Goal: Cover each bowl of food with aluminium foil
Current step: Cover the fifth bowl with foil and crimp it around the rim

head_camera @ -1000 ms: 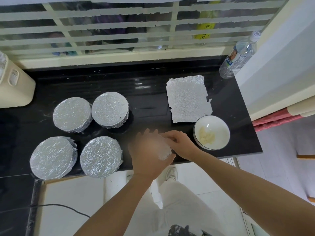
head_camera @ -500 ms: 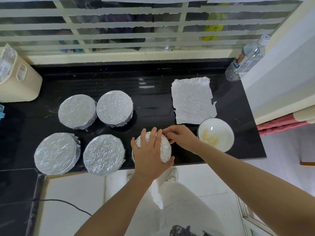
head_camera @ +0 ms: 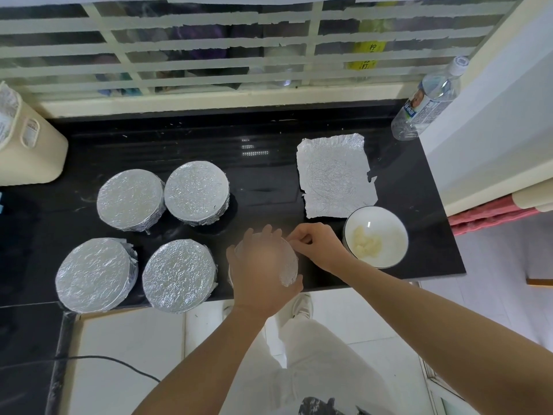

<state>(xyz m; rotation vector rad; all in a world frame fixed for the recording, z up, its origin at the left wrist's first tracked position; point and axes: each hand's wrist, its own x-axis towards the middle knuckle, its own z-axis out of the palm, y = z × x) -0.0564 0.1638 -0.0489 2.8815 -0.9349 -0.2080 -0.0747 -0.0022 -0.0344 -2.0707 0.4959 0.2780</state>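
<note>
Foil already caps four bowls (head_camera: pixel 155 238) clustered toward the left half of the black surface (head_camera: pixel 269 181), two nearer the window and two at the front edge, each sheet pressed down tight around its rim. A fifth bowl (head_camera: pixel 288 269) sits at the front edge near the middle, its foil top only partly visible under the left hand (head_camera: pixel 260 265), which lies flat and spread over it; this hand is blurred, but it appears to be pressing the sheet down so it cannot slip while the edge is worked. The right hand (head_camera: pixel 317 245) is at the far right side of that bowl's rim, its fingers pinched together on what looks like the foil's edge, probably crimping it under the lip; the exact hold is too small to confirm. So neither grip is wide open: the left is a flat palm resting on the foil, the right a closed pinch at the rim. Just beside the right hand, near the front right corner, an uncovered white bowl (head_camera: pixel 375 236) holds a small pile of pale food. A loose, crinkled foil sheet (head_camera: pixel 336 175) lies flat just behind it, evidently laid within easy reach for that last bowl. A water bottle (head_camera: pixel 425 100) stands at the back right corner, and a cream container (head_camera: pixel 30 145) at the left edge.
</note>
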